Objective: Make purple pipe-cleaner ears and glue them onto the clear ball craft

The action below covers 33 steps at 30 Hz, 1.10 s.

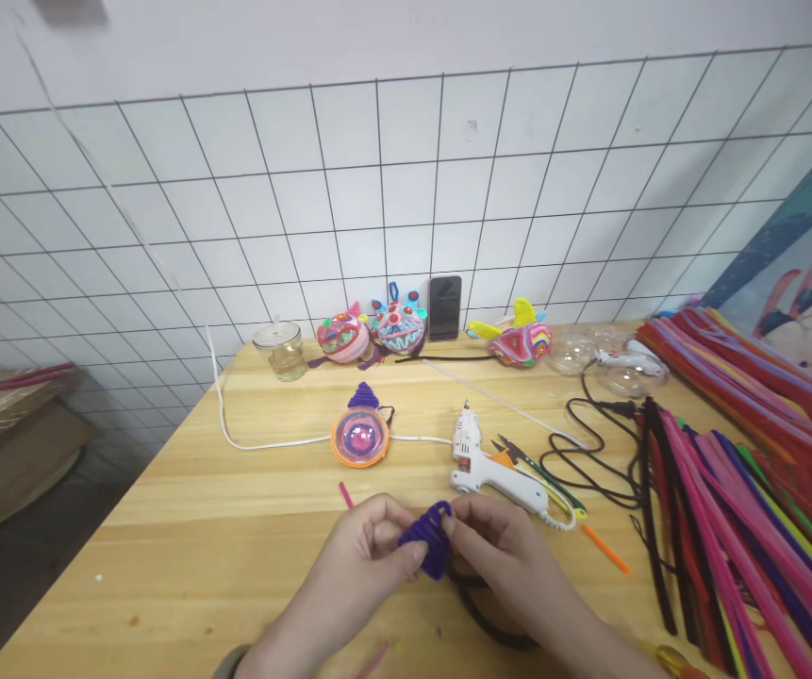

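- Pictured at a wooden tabletop [186, 528]: left hand [370, 547] and right hand [501, 547] closed together on a small purple pipe-cleaner piece [428, 539], pinched between thumbs and fingertips at both ends.
- Held just above the tabletop's near edge, midway between the two hands, touching both; coiled into a flat, roughly triangular shape.
- Judged to be mid-shaping: bending or tightening the coil by hand. Likely called for next: a firm pinch from both sides and small, careful turns so the winding kept its form.
- Seen trailing from under the right hand: a dark pipe cleaner [483, 618], looping toward the near edge.
- Lying just beyond the hands: a white hot glue gun [490, 467], nozzle pointed away, with small snips [529, 464] beside it and a black cord [589, 443] curling off to the right.
- Resting farther back, near the middle: an orange-rimmed clear ball ornament [360, 436] topped with a similar purple triangle.
- Lined up against the tiled wall: a glass jar [284, 351], three colourful pipe-cleaner creatures [398, 328], a dark phone [444, 307] stood upright.
- Spread along the right side: a large bundle of loose pipe cleaners [745, 490] in many colours.
- Scattered near the hands: short pink and orange offcuts [604, 550].
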### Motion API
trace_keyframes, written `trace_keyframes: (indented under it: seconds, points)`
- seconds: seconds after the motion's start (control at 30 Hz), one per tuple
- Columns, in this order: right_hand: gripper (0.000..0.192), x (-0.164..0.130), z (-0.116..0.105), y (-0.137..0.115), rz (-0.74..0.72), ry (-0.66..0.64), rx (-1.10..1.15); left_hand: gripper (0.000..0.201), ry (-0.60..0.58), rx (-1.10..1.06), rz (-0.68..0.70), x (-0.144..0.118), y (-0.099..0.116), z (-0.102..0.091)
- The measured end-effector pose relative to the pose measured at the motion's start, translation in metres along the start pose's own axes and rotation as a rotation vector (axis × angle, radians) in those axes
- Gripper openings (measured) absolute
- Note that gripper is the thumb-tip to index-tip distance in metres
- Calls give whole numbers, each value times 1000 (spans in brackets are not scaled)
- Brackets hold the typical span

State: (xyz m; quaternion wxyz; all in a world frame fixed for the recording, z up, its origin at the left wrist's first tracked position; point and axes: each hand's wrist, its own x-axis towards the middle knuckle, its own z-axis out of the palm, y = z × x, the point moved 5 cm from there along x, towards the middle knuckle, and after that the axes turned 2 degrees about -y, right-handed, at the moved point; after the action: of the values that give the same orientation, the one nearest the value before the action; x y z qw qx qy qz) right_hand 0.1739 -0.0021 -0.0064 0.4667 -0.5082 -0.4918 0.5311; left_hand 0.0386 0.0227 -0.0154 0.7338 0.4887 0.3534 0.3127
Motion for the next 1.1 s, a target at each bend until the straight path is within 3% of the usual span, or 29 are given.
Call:
trace_keyframes:
  seconds: [0.57, 0.8, 0.93, 1.1]
  points:
    - [38, -1, 0, 4, 34, -58, 94, 34, -3, -18, -37, 2, 1, -4]
    - [41, 0, -3, -2, -5, -3, 14, 35, 53, -93, -34, 3, 1, -8]
    - [38, -1, 2, 0, 7, -50, 71, 35, 52, -64, -37, 3, 2, -5]
    - [37, -1, 1, 3, -3, -10, 37, 37, 26, -8, -13, 1, 4, 2]
